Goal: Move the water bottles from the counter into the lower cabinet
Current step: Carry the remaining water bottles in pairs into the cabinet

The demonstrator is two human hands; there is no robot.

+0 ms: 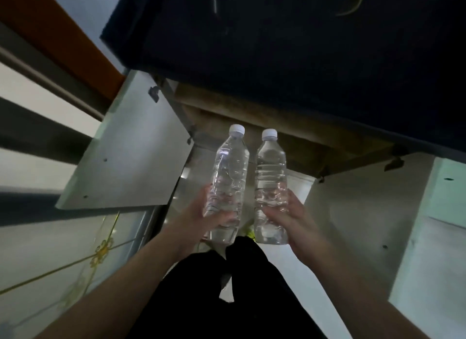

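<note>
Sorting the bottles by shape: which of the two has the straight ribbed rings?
The right bottle, in the right hand. The left bottle, in the left hand, looks crumpled instead.

No readable text anywhere. Both clear bottles, left (pixel 228 179) and right (pixel 271 187), were label-free; white caps blank, cabinet doors unmarked.
</note>
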